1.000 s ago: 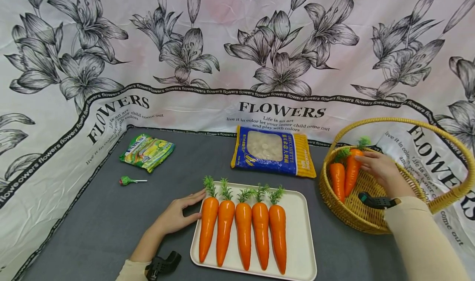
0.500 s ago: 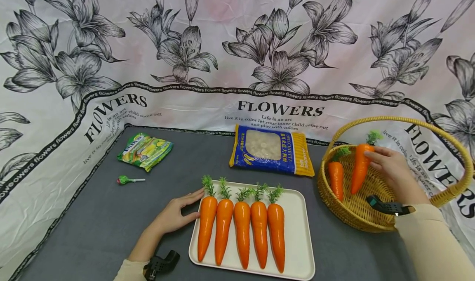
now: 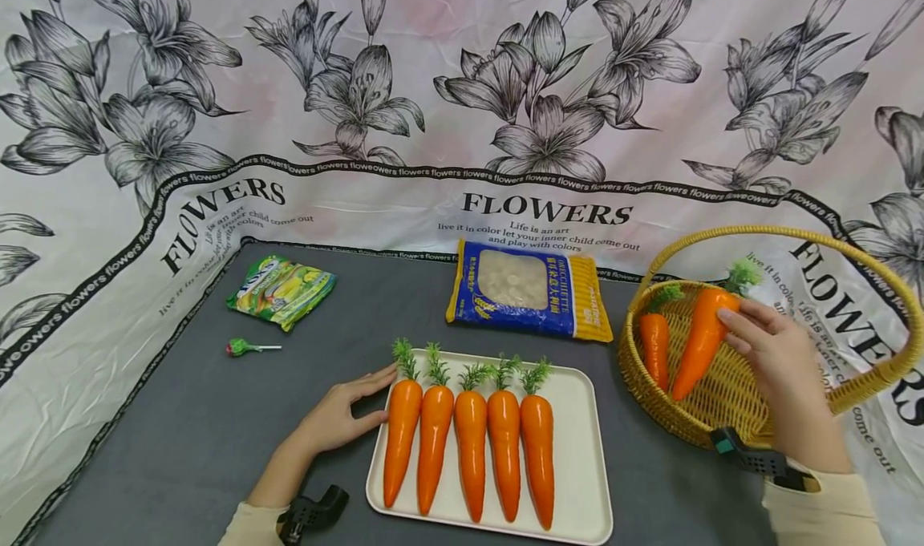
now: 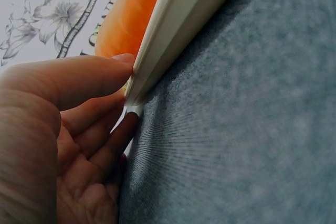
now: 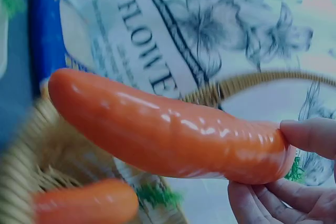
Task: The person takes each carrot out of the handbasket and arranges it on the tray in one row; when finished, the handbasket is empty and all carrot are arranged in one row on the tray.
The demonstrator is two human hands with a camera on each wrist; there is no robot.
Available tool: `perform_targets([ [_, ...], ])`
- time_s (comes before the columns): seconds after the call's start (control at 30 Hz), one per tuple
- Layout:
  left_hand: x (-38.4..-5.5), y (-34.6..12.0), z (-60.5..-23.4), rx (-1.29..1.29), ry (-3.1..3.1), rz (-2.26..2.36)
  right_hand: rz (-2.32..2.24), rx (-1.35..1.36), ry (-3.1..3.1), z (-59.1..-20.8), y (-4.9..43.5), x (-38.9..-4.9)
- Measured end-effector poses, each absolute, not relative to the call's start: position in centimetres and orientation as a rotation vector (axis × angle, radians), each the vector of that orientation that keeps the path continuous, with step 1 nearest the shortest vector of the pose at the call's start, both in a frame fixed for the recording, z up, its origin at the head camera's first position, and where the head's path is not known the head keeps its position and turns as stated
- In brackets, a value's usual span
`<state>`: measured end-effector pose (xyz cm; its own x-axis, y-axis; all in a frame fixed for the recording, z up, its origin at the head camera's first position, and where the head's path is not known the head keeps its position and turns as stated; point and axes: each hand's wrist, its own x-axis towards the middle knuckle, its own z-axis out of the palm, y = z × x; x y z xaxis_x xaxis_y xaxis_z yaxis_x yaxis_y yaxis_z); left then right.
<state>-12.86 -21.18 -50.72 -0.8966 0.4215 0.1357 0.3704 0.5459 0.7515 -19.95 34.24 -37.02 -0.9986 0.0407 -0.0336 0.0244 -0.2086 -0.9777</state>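
Note:
In the head view my right hand [image 3: 780,349] pinches an orange toy carrot [image 3: 703,341] near its leafy top, with thumb and fingers on opposite sides. Its tip points down and left over the wicker basket [image 3: 650,414]; the right wrist view shows the whole carrot [image 5: 173,135] lifted there. Another carrot [image 3: 654,349] leans inside the basket on the left. My left hand [image 3: 339,418] lies at the left edge of a cream tray [image 3: 581,450], fingers extended, thumb tip touching its rim [image 4: 149,51]. Several carrots [image 3: 472,450] lie side by side on that tray, tops toward the back.
A blue and yellow pasta bag [image 3: 530,291] lies behind the tray. To the back left are a green candy packet [image 3: 281,292] and a lollipop [image 3: 245,347]. The basket's tall handle [image 3: 780,232] arches over its opening. Patterned cloth [image 3: 404,209] rises behind the table.
My right hand has lifted one carrot off the basket's left side, away from the other carrot, moving right and tilting it. The left hand stays at the tray's edge.

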Motion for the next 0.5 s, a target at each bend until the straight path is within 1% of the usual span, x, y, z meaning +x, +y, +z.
perform_targets([
  [0.1,-12.9,-21.2,-50.7,0.696,2.711,1.294,2.500,0.116,-1.862,-37.6,32.9,-18.5],
  [0.2,-12.9,-21.1,-50.7,0.701,2.708,1.302,2.515,0.238,-1.835,-38.1,31.5,-17.1],
  [0.33,-12.9,-21.1,-50.7,0.701,2.699,1.308,2.441,0.293,-1.928,-39.1,29.7,-15.5],
  [0.5,-12.9,-21.1,-50.7,0.694,2.702,1.305,2.304,0.235,-2.130,-40.8,27.1,-13.9],
])
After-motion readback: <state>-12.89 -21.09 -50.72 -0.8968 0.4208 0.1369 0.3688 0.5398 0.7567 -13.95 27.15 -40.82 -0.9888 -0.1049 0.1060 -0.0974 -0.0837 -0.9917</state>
